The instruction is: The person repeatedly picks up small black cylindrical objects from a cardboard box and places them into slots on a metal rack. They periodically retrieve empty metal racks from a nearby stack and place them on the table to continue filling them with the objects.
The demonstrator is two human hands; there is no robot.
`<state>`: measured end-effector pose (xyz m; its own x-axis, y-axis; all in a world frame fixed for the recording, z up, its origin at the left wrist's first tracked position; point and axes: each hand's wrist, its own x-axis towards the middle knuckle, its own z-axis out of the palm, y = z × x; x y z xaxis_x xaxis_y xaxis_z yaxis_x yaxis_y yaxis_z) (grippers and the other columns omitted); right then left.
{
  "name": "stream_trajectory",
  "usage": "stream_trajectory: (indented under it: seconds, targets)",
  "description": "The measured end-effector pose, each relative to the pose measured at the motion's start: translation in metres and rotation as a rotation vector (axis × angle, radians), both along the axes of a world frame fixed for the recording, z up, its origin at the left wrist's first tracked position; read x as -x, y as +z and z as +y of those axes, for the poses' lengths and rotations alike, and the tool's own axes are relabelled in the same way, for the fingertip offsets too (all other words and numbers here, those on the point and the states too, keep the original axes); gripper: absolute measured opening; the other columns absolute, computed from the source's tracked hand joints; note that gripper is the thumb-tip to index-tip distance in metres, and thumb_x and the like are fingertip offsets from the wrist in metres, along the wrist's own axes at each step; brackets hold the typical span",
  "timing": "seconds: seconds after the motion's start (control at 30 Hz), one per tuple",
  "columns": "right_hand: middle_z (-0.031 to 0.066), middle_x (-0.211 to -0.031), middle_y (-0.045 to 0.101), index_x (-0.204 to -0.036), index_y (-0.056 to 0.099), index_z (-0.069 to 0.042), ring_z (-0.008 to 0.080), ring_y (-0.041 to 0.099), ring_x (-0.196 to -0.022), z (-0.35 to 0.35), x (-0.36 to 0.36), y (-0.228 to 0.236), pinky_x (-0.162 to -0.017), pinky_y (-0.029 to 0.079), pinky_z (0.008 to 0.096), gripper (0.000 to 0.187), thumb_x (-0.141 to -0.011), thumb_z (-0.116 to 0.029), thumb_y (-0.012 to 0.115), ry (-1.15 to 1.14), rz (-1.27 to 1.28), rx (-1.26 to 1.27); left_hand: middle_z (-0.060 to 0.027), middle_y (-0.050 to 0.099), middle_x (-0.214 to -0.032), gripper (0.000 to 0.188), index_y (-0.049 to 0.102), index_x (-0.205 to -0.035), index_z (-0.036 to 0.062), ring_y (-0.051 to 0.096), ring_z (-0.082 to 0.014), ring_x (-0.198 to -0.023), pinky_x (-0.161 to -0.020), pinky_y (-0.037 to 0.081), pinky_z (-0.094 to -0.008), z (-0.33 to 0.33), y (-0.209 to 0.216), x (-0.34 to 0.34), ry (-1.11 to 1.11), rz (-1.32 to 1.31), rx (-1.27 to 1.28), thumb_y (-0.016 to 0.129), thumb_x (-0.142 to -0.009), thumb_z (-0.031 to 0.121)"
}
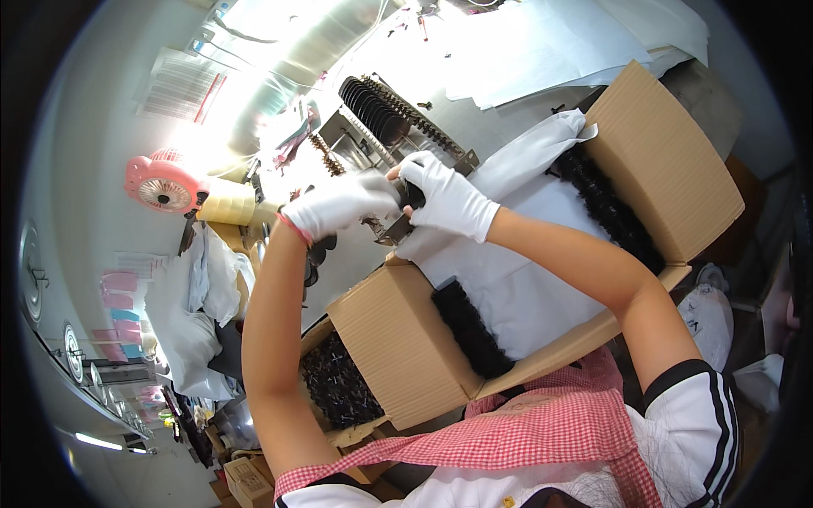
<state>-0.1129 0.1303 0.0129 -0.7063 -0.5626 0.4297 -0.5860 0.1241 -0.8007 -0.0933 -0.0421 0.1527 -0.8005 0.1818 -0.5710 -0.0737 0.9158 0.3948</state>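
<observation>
My right hand point(449, 201), in a white glove with bare fingertips, is closed round a small dark round piece point(413, 196), partly hidden by the fingers. Beside it my left hand point(345, 206), also white-gloved, is smeared by motion, so its fingers cannot be made out. Both hands are over the near edge of a metal rack point(461, 161), in which a row of thin black discs point(373, 106) stands on edge. Below and to the right is an open cardboard box point(406, 343) lined with white sheet point(533, 292). Dark rows of packed pieces point(472, 330) run along its two ends.
A second box with many small dark pieces point(340, 381) stands at lower left, partly under the flap. A pink fan point(165, 182) and a yellow roll point(227, 201) are at left. White sheets point(542, 51) lie on the table's far side. A raised flap point(665, 161) stands at right.
</observation>
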Motion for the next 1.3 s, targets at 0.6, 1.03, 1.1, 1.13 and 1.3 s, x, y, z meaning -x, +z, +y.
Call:
stream_trajectory:
  seconds: [0.6, 1.03, 1.1, 1.13, 1.3]
  targets:
    - [0.0123, -0.089, 0.066, -0.109, 0.066, -0.015, 0.0307, 0.068, -0.084, 0.001, 0.054, -0.015, -0.078, 0.055, 0.0412, 0.039, -0.073, -0.03, 0.073, 0.159, 0.195, -0.13, -0.0153, 0.065, -0.078, 0.029, 0.058, -0.097, -0.0062, 0.066, -0.0208, -0.067, -0.057, 0.052, -0.0301, -0.02, -0.118, 0.143, 0.173, 0.367, -0.185, 0.065, -0.087, 0.019]
    - [0.02, -0.127, 0.055, -0.132, 0.054, -0.005, 0.0342, 0.054, -0.121, -0.014, 0.037, 0.002, -0.102, 0.047, 0.0394, 0.068, -0.073, -0.025, 0.08, -0.083, 0.033, 0.131, -0.0204, 0.067, -0.096, 0.041, 0.055, -0.118, -0.0083, 0.068, -0.0269, -0.087, -0.074, 0.055, -0.0359, 0.006, -0.056, 0.037, 0.451, 0.209, -0.119, 0.053, -0.086, 0.018]
    - [0.0238, -0.131, 0.05, -0.132, 0.053, -0.004, 0.038, 0.052, -0.123, -0.019, 0.036, 0.008, -0.105, 0.045, 0.0407, 0.074, -0.069, -0.028, 0.083, 0.042, 0.036, 0.2, -0.0179, 0.066, -0.098, 0.041, 0.05, -0.123, -0.0058, 0.069, -0.0243, -0.078, -0.062, 0.056, -0.034, 0.009, -0.055, 0.018, 0.457, 0.278, -0.203, 0.05, -0.088, 0.016]
    - [0.0241, -0.13, 0.05, -0.132, 0.054, -0.005, 0.0382, 0.052, -0.122, -0.02, 0.036, 0.01, -0.105, 0.045, 0.0407, 0.074, -0.068, -0.028, 0.084, 0.039, 0.019, 0.16, -0.0165, 0.065, -0.099, 0.042, 0.048, -0.126, -0.0042, 0.068, -0.0234, -0.074, -0.059, 0.057, -0.0336, 0.009, -0.054, 0.013, 0.498, 0.203, -0.297, 0.048, -0.089, 0.015]
    - [0.0253, -0.123, 0.053, -0.125, 0.058, -0.009, 0.0404, 0.052, -0.117, -0.028, 0.045, 0.016, -0.104, 0.045, 0.0419, 0.068, -0.065, -0.028, 0.084, 0.013, 0.033, 0.119, -0.0148, 0.062, -0.1, 0.035, 0.047, -0.122, -0.001, 0.069, -0.0226, -0.068, -0.061, 0.059, -0.031, -0.003, -0.04, 0.019, 0.539, 0.059, -0.47, 0.047, -0.093, 0.018]
